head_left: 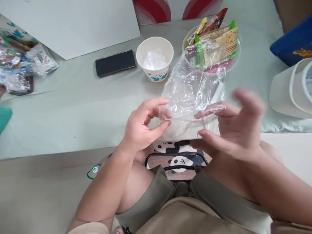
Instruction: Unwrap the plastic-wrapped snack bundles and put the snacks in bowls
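Observation:
A clear, crinkled plastic bag (186, 94) lies at the table's front edge, reaching back to a clear round bowl (240, 48) of wrapped snacks. My left hand (146, 122) is at the bag's left side, thumb and fingers apart, with the fingertips touching the film. On the right, my right hand (234, 126) is partly blurred. Its fingers are spread, and a fingertip shows through or against the film. Behind the bag stands a white paper cup (155, 73) with a teal leaf pattern and crumpled clear plastic inside. Wrapped crackers (216, 48) stick up from the bowl.
A black phone (115, 63) lies left of the cup, before a large white box (73, 22). Several plastic-wrapped items (19, 70) are piled at the far left. White plastic containers (287, 89) and a blue package (292, 42) stand at right. My lap is below the table edge.

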Motion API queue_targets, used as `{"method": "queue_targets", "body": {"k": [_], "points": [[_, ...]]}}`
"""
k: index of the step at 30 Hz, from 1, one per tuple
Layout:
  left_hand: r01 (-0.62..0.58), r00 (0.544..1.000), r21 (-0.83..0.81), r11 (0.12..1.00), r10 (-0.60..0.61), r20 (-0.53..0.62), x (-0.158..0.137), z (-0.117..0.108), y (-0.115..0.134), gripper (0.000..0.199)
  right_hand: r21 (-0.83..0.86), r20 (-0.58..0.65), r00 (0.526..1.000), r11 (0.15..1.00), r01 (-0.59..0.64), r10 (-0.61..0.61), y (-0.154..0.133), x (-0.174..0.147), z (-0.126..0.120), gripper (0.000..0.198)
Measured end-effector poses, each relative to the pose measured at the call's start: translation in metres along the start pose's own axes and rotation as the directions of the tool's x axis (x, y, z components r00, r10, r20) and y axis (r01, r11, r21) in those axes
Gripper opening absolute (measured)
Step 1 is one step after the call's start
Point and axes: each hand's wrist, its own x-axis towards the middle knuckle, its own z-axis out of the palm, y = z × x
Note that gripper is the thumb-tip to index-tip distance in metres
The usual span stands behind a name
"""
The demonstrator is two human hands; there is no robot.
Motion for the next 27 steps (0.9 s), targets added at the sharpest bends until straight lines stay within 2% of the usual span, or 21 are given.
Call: {"method": "queue_targets", "body": {"k": [3,7,10,12,13,14,16,17,18,20,21,23,24,26,27], "points": [[-0.133,0.990,0.203,0.970,0.140,-0.022,-0.006,0.001,0.001,0.027,-0.222,-0.056,0.980,0.959,0.174,-0.191,0.002,-0.005,0.000,0.034],[-0.212,0.970,0.305,0.928,0.239,-0.053,-0.008,0.004,0.007,0.013,-0.437,-0.161,0.953,0.885,0.163,-0.255,-0.006,-0.005,-0.005,0.006],[-0.374,0.919,0.336,0.864,0.393,0.013,-0.010,0.008,0.020,0.016,-0.385,-0.155,0.947,0.900,0.204,-0.280,-0.017,-0.008,-0.012,0.010],[-0.443,0.893,0.301,0.844,0.446,0.064,-0.012,0.011,0.028,0.020,-0.238,-0.088,0.955,0.937,0.256,-0.283,-0.021,-0.014,-0.015,0.012],[-0.443,0.895,0.253,0.860,0.440,0.069,-0.013,0.014,0.031,0.027,-0.158,-0.073,0.962,0.955,0.249,-0.263,-0.022,-0.017,-0.015,0.011],[-0.415,0.910,0.186,0.891,0.408,0.074,-0.014,0.016,0.032,0.038,-0.091,-0.080,0.972,0.973,0.213,-0.220,-0.023,-0.020,-0.015,0.009],[-0.242,0.964,0.065,0.968,0.232,0.131,-0.013,0.021,0.030,0.059,0.002,-0.124,0.989,0.997,0.081,-0.080,-0.022,-0.024,-0.014,0.008],[-0.112,0.978,0.037,0.993,0.104,0.182,-0.012,0.023,0.027,0.058,0.036,-0.144,0.990,0.999,0.006,-0.001,-0.021,-0.024,-0.014,0.010],[0.025,0.973,0.028,0.999,-0.031,0.228,-0.009,0.026,0.023,0.047,0.070,-0.161,0.984,0.996,-0.062,0.072,-0.020,-0.022,-0.013,0.011],[0.259,0.936,0.011,0.966,-0.254,0.243,-0.003,0.032,0.015,0.019,0.152,-0.157,0.970,0.975,-0.162,0.186,-0.015,-0.016,-0.011,0.011],[0.335,0.924,-0.036,0.942,-0.320,0.211,0.001,0.034,0.011,0.016,0.197,-0.138,0.965,0.961,-0.195,0.224,-0.012,-0.012,-0.010,0.018],[0.438,0.897,-0.199,0.876,-0.412,0.161,0.009,0.038,0.004,0.019,0.249,-0.056,0.955,0.930,-0.270,0.292,-0.006,-0.004,-0.008,0.037],[0.472,0.881,-0.288,0.833,-0.449,0.146,0.013,0.040,0.001,0.021,0.235,0.002,0.944,0.917,-0.322,0.331,-0.004,-0.001,-0.007,0.039],[0.519,0.849,-0.432,0.738,-0.504,0.158,0.019,0.041,-0.003,0.029,0.150,0.080,0.910,0.897,-0.415,0.407,0.000,0.003,-0.006,0.025],[0.539,0.834,-0.474,0.696,-0.519,0.187,0.022,0.041,-0.005,0.035,0.106,0.081,0.897,0.891,-0.440,0.434,0.001,0.004,-0.006,0.017]]}}
